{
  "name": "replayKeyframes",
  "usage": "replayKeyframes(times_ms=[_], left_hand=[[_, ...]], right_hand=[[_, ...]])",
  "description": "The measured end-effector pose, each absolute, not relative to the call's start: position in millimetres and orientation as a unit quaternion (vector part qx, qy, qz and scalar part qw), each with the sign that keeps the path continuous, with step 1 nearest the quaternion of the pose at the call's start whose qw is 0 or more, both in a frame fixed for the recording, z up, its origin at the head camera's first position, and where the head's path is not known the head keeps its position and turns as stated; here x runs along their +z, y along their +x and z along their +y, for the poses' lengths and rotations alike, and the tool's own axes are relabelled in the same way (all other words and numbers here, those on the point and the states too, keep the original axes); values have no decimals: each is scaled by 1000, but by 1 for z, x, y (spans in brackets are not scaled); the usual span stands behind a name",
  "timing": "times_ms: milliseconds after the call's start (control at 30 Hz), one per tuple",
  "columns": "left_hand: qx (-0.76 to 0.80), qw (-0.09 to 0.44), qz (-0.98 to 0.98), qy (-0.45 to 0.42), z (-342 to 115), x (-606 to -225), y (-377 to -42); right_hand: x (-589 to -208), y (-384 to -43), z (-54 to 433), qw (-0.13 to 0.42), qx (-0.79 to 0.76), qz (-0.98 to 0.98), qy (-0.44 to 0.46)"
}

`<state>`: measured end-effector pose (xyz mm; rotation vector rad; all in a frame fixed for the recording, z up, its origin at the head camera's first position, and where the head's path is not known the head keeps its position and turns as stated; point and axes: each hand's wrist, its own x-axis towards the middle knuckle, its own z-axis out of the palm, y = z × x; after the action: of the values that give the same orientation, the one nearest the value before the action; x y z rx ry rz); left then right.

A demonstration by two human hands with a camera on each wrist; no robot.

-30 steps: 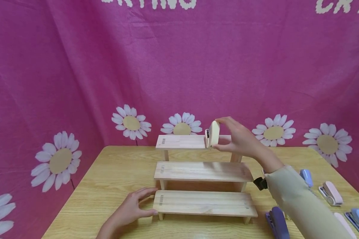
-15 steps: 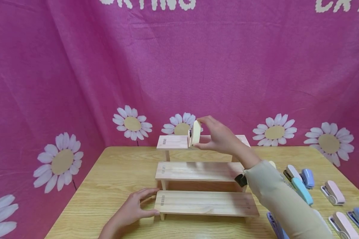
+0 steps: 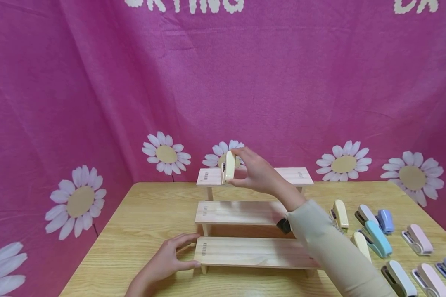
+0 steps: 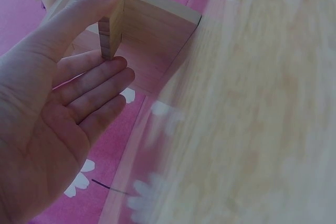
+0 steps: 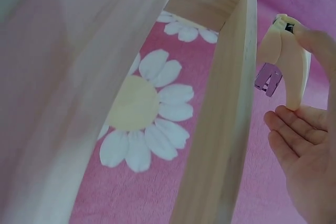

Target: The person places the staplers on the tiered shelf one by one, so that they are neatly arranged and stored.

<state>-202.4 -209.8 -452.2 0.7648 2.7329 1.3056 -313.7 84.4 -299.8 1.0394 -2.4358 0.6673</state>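
My right hand (image 3: 255, 172) pinches a pale cream stapler (image 3: 228, 167) at its two ends, between thumb and fingers. The stapler overlaps the left part of the top step of a three-tier wooden shelf (image 3: 252, 252). In the right wrist view the stapler (image 5: 294, 59) appears beside the top board, with its metal part facing the board. My left hand (image 3: 167, 260) holds the left end of the lowest step, thumb at the front corner and fingers at the back corner. In the left wrist view, the thumb and fingertips of that hand (image 4: 58, 108) span the board's end.
Several staplers lie on the table (image 3: 148, 214) to the right of the shelf: cream (image 3: 340, 214), turquoise (image 3: 379, 239), pink (image 3: 419, 239), blue (image 3: 385, 221) and pale grey ones (image 3: 400, 278). A magenta cloth (image 3: 245, 82) with daisies hangs behind. My right sleeve crosses the shelf's right side.
My right hand has carried the cream stapler leftward along the top step, and its sleeve now uncovers more staplers on the right. The left hand stays at the lowest step's end.
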Motion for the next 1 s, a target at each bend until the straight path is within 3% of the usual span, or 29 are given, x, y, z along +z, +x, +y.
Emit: replayKeyframes(times_ms=[467, 1000], left_hand=[[431, 20, 868, 244, -211, -454, -203], [436, 24, 866, 244, -212, -453, -202]], right_hand=[[-304, -319, 65, 190, 246, -871, 381], [-302, -321, 61, 125, 272, -877, 376]])
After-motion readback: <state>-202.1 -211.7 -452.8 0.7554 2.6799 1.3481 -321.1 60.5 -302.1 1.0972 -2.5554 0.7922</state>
